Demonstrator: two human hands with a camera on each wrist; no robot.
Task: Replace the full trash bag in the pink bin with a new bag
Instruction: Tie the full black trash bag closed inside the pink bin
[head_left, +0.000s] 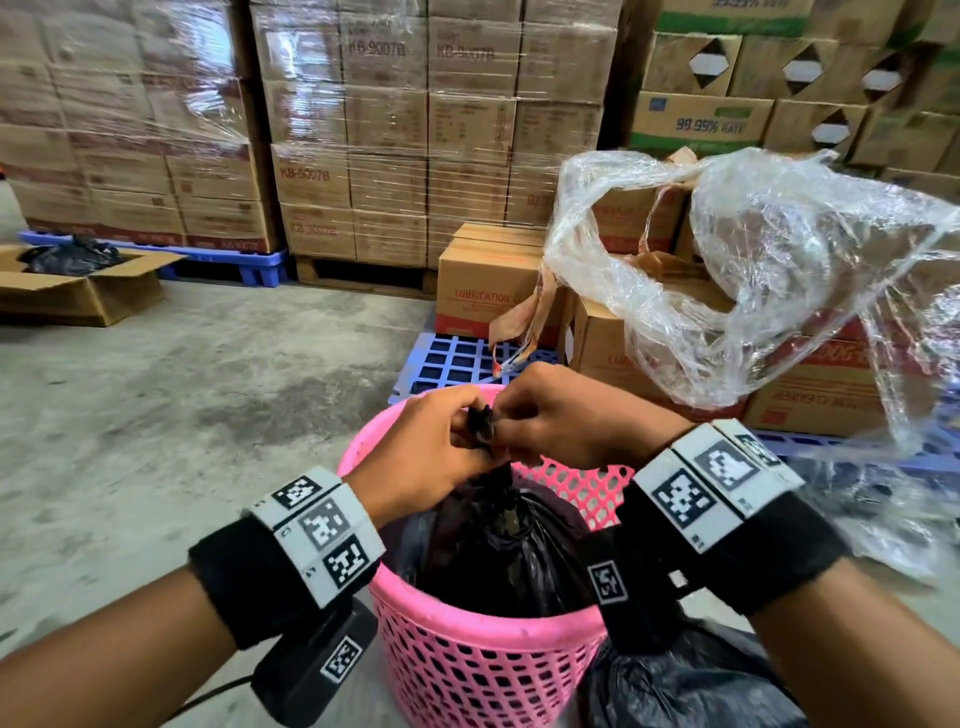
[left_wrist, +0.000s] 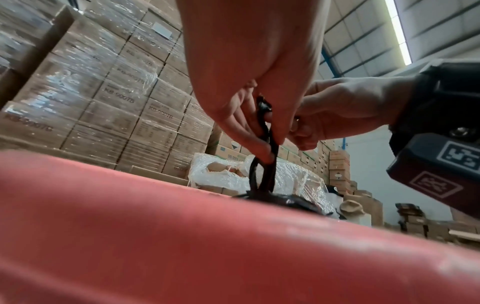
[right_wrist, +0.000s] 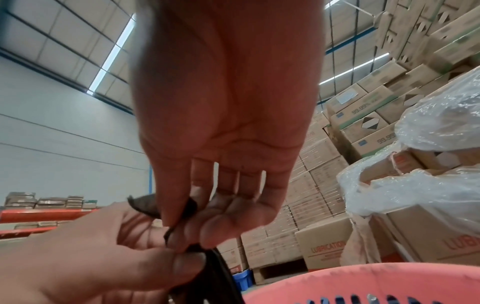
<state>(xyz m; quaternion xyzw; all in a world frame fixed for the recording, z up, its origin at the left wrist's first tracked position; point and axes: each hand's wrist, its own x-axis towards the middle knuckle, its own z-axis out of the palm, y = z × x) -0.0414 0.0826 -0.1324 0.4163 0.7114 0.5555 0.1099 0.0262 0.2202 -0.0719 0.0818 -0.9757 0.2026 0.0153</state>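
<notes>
A pink mesh bin (head_left: 467, 670) stands on the floor right below me, its rim (left_wrist: 182, 236) close under my left wrist. Inside sits a full black trash bag (head_left: 498, 556). Its top is drawn up into twisted black ends (head_left: 483, 423) above the bin. My left hand (head_left: 467, 434) pinches those ends (left_wrist: 266, 142) between thumb and fingers. Opposite it, my right hand (head_left: 511, 421) pinches a black end (right_wrist: 188, 207) with thumb and forefinger. The two hands touch over the middle of the bin. The bin rim (right_wrist: 363, 283) shows under the right hand (right_wrist: 182, 228).
Another black bag (head_left: 691, 680) lies against the bin at lower right. Cartons under loose clear plastic wrap (head_left: 753, 270) sit on a blue pallet (head_left: 457, 358) just behind. Wrapped carton stacks (head_left: 389, 130) fill the back. An open cardboard box (head_left: 78, 286) sits far left on the concrete floor.
</notes>
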